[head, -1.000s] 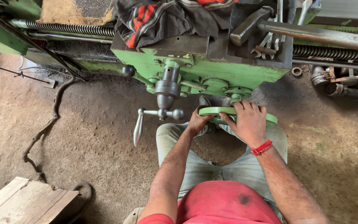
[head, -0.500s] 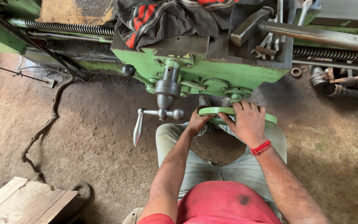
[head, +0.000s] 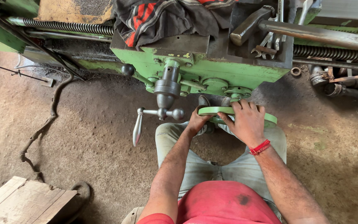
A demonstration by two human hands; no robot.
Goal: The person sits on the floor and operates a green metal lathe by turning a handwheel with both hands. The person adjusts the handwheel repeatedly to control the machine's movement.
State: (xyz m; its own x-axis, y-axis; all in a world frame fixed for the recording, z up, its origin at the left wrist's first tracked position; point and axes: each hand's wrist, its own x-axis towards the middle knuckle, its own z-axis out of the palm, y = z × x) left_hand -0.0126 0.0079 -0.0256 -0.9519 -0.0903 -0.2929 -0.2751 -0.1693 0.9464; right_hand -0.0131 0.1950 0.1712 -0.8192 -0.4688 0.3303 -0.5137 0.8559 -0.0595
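Red shirt and pale grey trousers fill the bottom of the view, so we're looking straight down our own arms here. Off to the near left on the dirt floor (head: 83,157) sits a stack of pale wooden boards (head: 21,201), with a dark twisted cable (head: 42,128) snaking past it.

Both hands are on the flat green metal handwheel (head: 237,114) at the front of the lathe. Our right hand (head: 247,122), the one with the red thread band (head: 260,147) at the wrist, lies over the top of the rim with the fingers curled down around it. Our left hand (head: 197,122) grips the rim's left edge from below, fingers wrapped underneath; we can't see how tight.

Just left of the wheel hangs a steel crank handle with ball ends (head: 156,114), untouched. Above that is the green cast carriage apron (head: 204,70). Further back, a dark striped rag (head: 170,18) is dumped on top, a few spanners (head: 264,49) lie beside a long steel bar (head: 320,35), and the threaded lead screw (head: 71,27) runs along behind.

As for progress: we'd say it's mid-crank, wheel in hand. No workpiece or cutting tool is in view, so we can't judge what's done.
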